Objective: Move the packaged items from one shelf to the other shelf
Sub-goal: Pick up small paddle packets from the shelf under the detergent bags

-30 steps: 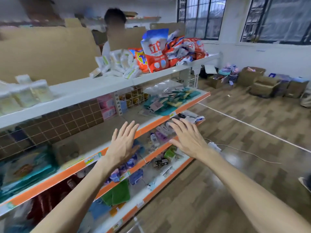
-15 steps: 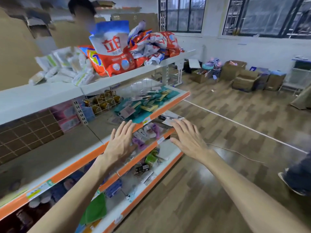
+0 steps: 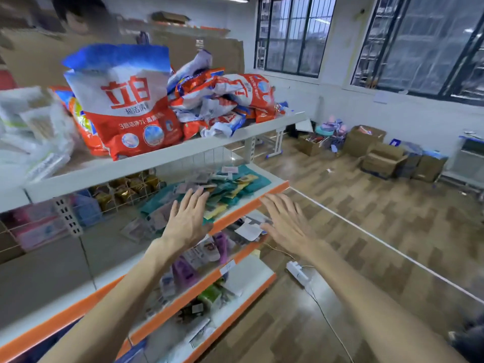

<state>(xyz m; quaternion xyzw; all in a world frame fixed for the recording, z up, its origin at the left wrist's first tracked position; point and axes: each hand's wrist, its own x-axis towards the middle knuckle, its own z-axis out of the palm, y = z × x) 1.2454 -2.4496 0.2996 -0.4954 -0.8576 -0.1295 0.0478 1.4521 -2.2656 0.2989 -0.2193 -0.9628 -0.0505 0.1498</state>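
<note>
Head view: the left hand (image 3: 187, 222) and the right hand (image 3: 285, 222) are held out with fingers straight and spread, gripping nothing, in front of the orange-edged second shelf (image 3: 275, 190). Flat teal and yellow packets (image 3: 235, 186) lie heaped on that shelf, just beyond the left hand. Red-and-white detergent bags (image 3: 125, 111) crowd the top shelf (image 3: 183, 150).

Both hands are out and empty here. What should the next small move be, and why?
Probably reach forward and close both hands on the teal packets: the left hand and right hand are open, hold nothing, and hover at that shelf's orange edge.
</note>
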